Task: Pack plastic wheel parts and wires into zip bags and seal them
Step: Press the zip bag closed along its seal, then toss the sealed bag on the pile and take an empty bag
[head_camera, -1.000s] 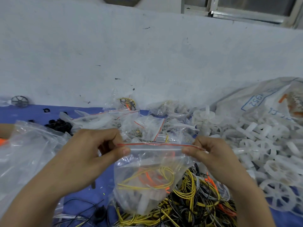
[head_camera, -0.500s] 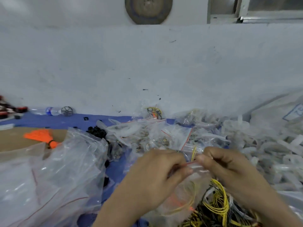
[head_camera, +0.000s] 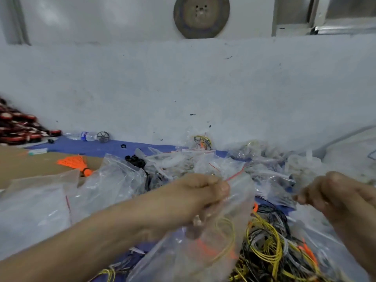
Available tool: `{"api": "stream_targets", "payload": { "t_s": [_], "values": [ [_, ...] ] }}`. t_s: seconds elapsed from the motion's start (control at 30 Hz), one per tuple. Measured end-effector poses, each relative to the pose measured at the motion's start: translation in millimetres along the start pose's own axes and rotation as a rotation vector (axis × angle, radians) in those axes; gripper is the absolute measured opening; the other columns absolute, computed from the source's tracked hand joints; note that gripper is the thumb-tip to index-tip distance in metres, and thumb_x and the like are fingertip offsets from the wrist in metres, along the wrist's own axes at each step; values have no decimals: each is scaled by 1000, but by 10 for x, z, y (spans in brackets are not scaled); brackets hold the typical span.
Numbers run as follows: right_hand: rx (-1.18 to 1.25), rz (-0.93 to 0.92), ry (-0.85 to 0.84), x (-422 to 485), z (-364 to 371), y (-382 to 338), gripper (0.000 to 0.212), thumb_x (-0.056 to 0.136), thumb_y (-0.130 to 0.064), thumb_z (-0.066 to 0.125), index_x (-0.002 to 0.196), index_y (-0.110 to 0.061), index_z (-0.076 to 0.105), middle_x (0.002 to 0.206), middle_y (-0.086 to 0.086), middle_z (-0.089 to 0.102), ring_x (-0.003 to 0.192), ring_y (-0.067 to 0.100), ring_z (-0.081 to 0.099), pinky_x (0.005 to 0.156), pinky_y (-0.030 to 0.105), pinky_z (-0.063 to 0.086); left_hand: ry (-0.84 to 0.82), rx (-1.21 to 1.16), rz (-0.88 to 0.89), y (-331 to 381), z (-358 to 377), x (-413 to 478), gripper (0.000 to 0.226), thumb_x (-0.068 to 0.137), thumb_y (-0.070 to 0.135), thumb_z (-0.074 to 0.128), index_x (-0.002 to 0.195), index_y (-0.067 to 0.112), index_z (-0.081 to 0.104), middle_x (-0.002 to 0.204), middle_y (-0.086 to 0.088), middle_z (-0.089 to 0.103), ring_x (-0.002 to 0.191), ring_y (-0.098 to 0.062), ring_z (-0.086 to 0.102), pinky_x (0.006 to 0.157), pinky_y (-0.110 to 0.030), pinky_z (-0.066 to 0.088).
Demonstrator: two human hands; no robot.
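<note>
gripping the top corner of the zip bag (head_camera: 205, 259), the left hand (head_camera: 195, 198) has fingers and thumb curled tight on the plastic. the bag's red zip line (head_camera: 234, 176) runs from the thumb up and to the right, so the mouth slants away from the hand. the bag's long axis hangs down from the fist toward the person. inside it sits 1 loop of yellow wire (head_camera: 226, 239) with an orange piece (head_camera: 204, 249) under it, and a small pale part just below the knuckles, too blurred to name.

the right hand (head_camera: 335, 200) hangs well apart from the bag, off to the right, fingers curled in. it's smeared by blur, so whether it pinches anything cannot be told.

below and between the 2 hands lies a tangle of loose wires (head_camera: 268, 253), yellow, black and orange. beyond the knuckles sits a heap of filled bags (head_camera: 203, 159). left of the left forearm slumps a large clear bag (head_camera: 114, 184), and past that an orange tassel bundle (head_camera: 74, 161) rests on cardboard (head_camera: 30, 165). far beyond the left hand, by the wall, lie a water bottle (head_camera: 83, 136) and a dark spoked wheel (head_camera: 102, 136).
</note>
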State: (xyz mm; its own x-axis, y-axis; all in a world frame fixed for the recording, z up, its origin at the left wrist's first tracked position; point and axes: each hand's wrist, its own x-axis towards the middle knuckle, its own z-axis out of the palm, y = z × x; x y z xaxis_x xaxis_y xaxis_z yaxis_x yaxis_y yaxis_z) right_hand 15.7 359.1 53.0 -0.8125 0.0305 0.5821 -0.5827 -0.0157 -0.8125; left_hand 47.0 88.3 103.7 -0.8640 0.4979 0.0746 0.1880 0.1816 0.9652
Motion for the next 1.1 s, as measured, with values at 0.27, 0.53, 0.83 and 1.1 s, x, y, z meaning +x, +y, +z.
{"api": "stream_targets", "payload": {
  "t_s": [0.27,0.53,0.83,1.1],
  "values": [
    [130,192,126,22,232,-113,33,67,-33,60,44,-10,54,49,4,50,52,18,56,56,24,55,166,-502,-172,739,-525,1141,11,102,8,31,99,3,41,70,-14,57,54,-23,63,78,-58,51],
    [131,257,261,60,71,-43,45,84,-23,55,39,-16,56,45,0,49,47,15,57,57,25,58,284,153,-43,347,-1205,1655,71,101,19,42,148,41,-7,160,2,8,145,-22,16,106,-54,27],
    [42,291,133,55,288,15,34,71,-36,62,45,-16,54,49,1,53,49,13,58,57,26,57,-106,1550,-859,-933,-2119,646,73,89,35,63,148,14,26,148,-8,38,132,-25,39,103,-36,35],
    [-107,346,13,1,518,-53,35,72,-38,61,50,-11,59,58,11,60,59,19,62,61,29,54,498,1690,-310,48,-2302,735,18,91,25,50,102,24,65,115,-8,62,110,-28,55,93,-34,37]
  ]
}}
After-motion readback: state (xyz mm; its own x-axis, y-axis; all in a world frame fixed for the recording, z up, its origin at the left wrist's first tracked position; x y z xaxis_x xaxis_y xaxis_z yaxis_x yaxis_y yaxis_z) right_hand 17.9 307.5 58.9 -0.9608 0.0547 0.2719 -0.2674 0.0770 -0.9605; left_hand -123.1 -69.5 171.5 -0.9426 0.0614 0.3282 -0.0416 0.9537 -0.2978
